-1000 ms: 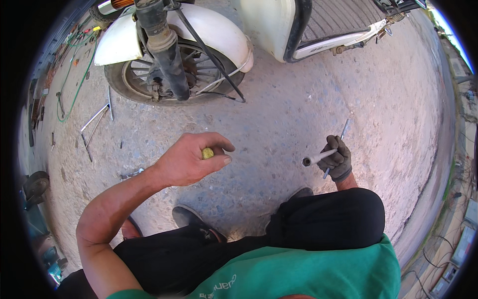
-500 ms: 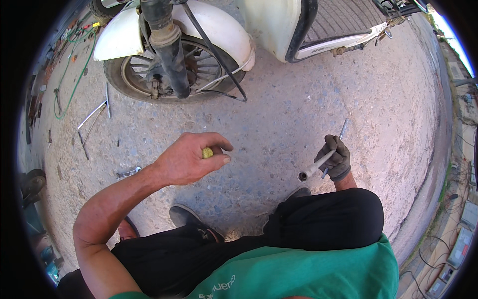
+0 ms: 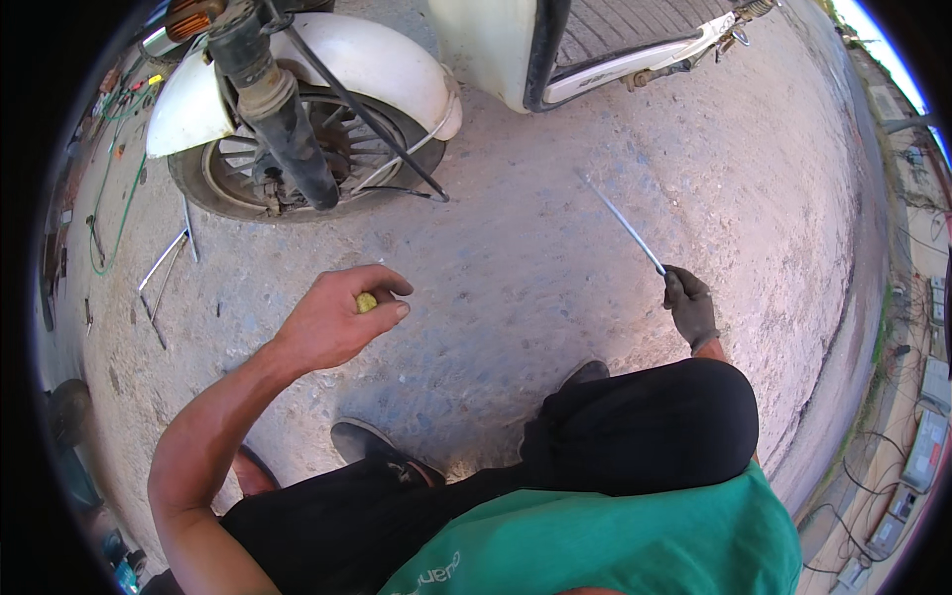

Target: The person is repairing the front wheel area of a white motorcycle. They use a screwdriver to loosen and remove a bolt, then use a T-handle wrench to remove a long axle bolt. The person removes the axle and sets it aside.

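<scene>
My bare left hand (image 3: 337,312) hovers over the pavement at middle left, its fingers curled around a small yellow-green piece (image 3: 366,302). Only one rough, rounded end of that piece shows. My right hand (image 3: 690,305), in a dark grey glove, is closed on a T-handle socket wrench, whose thin steel bar (image 3: 632,234) slants up and left from the fist. The bar's far tip is blurred, and the socket cannot be seen. Beyond my hands lies a white scooter's front wheel (image 3: 327,164), with its white fender (image 3: 372,59) and a dark fork leg (image 3: 288,129).
A white scooter body with ribbed footboard (image 3: 635,40) stands at the top. Thin metal tools (image 3: 164,268) and a green hose (image 3: 129,203) lie at the left. Grey boxes with cables (image 3: 927,446) line the right edge. My shoes (image 3: 372,441) are below.
My right hand has swung the wrench round, so its bar points away up-left and its socket end no longer shows. The view has shifted; my left hand keeps its grip.
</scene>
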The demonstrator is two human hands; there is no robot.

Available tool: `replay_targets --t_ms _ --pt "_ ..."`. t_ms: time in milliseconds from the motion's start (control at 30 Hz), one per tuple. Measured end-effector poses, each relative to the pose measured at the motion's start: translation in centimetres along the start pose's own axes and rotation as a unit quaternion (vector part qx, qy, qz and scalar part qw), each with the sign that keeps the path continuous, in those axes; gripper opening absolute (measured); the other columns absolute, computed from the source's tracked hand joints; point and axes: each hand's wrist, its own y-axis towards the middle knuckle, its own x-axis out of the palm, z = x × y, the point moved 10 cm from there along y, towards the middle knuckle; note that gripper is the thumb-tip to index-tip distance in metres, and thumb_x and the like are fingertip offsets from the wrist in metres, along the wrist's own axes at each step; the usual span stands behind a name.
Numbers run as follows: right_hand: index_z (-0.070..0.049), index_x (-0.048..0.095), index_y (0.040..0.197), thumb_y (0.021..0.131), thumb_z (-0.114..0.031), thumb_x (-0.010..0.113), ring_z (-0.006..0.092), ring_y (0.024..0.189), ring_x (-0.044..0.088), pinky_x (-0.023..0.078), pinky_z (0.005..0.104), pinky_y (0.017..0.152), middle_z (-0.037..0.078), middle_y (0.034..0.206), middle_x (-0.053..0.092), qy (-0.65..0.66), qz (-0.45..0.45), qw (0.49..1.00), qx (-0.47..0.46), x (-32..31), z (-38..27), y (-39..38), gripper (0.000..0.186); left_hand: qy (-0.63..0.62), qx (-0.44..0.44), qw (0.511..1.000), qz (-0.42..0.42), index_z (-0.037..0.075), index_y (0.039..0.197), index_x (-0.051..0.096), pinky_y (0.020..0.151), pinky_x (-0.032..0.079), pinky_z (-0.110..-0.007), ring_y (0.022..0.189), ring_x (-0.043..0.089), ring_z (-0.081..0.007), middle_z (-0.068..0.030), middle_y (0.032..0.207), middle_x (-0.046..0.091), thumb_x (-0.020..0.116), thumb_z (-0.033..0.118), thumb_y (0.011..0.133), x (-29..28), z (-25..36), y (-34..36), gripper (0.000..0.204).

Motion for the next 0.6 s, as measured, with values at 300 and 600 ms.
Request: replay_targets --t_ms 300,600 --pt "0.007 0.053 0.135 0.110 -0.027 0.041 0.0109 0.064 0.049 0.047 0.0299 0.065 0.000 0.063 0.046 0.377 0.184 0.871 -0.257 -8.0 -4.3 -3.6 0.044 -0.008 -0.042 0.999 -0.016 0.000 0.114 0.069 0.083 0.052 -0.034 0.089 0.068 -0.0205 -0.0122 0.096 0.072 0.067 0.023 0.091 0.3 -1.0 -0.6 0.033" --pt "0.002 0.062 0.128 0.108 -0.022 0.046 0.0103 0.065 0.055 0.049 0.0279 0.066 0.001 0.068 0.054 0.284 0.111 0.939 -0.162 -5.2 -0.4 -2.2 0.034 -0.014 -0.068 0.997 -0.014 -0.001 0.115 0.069 0.078 0.052 -0.032 0.082 0.065 -0.0171 -0.0107 0.092 0.071 0.068 0.024 0.090 0.1 -1.7 -0.6 0.034"
